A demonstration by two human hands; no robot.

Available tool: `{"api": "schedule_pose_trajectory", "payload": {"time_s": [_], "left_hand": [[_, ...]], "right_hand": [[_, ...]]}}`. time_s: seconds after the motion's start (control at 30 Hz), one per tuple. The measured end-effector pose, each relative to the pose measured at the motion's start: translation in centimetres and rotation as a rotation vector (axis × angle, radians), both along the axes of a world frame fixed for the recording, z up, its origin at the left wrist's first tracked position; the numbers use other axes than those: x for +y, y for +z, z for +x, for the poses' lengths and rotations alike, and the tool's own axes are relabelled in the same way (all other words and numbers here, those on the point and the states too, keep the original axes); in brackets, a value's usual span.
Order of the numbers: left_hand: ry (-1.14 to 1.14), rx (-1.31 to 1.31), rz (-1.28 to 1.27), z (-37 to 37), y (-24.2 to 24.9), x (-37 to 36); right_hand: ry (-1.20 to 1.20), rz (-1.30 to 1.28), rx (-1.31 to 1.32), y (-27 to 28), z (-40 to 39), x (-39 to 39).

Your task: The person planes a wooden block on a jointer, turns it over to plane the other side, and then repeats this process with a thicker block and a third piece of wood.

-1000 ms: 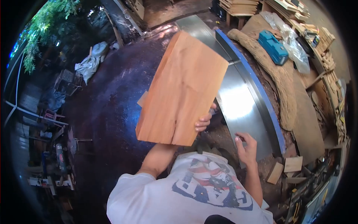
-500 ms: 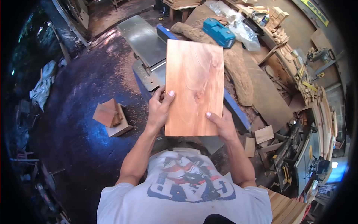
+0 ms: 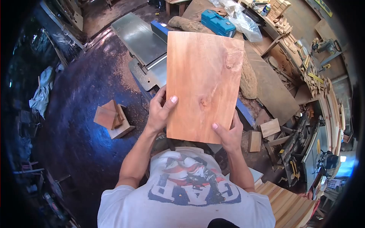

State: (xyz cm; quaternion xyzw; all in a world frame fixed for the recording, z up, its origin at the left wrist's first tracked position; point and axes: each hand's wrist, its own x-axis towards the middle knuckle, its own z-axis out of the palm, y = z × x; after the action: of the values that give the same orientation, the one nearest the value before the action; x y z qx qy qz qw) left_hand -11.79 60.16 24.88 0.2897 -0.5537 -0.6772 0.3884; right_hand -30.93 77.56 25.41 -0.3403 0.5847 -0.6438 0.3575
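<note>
A flat wooden board (image 3: 201, 83) with a knot and visible grain is held up in front of my chest, its broad face towards me. My left hand (image 3: 159, 112) grips its left edge, thumb on the face and fingers behind. At the lower right edge, my right hand (image 3: 230, 133) holds it the same way, thumb on the face. The fingertips behind the board are hidden. Beyond it stands a jointer (image 3: 140, 40) with a metal bed and a blue fence, partly covered by the board.
Wood pieces sit on a small block (image 3: 121, 129) on the dark floor to the left. A teal tool case (image 3: 218, 23) and a log (image 3: 249, 81) lie beyond the board. Offcuts (image 3: 270, 128) are at right, with stacked planks (image 3: 287, 205) at lower right. Shavings (image 3: 123, 70) litter the floor.
The board has tilted and looks larger and wider, its face turned more towards me. Both hands keep their hold. My view has shifted slightly.
</note>
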Motion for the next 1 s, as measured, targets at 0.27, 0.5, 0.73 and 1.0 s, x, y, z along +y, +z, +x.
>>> {"api": "schedule_pose_trajectory", "payload": {"time_s": [0.27,0.5,0.73,1.0], "left_hand": [[0.022,-0.013,-0.025,0.2,-0.2,0.1],[0.019,-0.024,-0.041,0.3,0.1,0.2],[-0.021,-0.007,-0.015,0.0,-0.4,0.5],[-0.066,-0.004,-0.037,0.0,-1.3,1.0]], "right_hand": [[0.035,-0.004,0.021,-0.2,-0.7,-0.1],[0.039,-0.009,0.113,0.1,-0.9,-0.2],[0.005,-0.041,0.192,2.3,0.5,0.0],[0.026,-0.063,0.277,0.1,0.0,0.4]]}}
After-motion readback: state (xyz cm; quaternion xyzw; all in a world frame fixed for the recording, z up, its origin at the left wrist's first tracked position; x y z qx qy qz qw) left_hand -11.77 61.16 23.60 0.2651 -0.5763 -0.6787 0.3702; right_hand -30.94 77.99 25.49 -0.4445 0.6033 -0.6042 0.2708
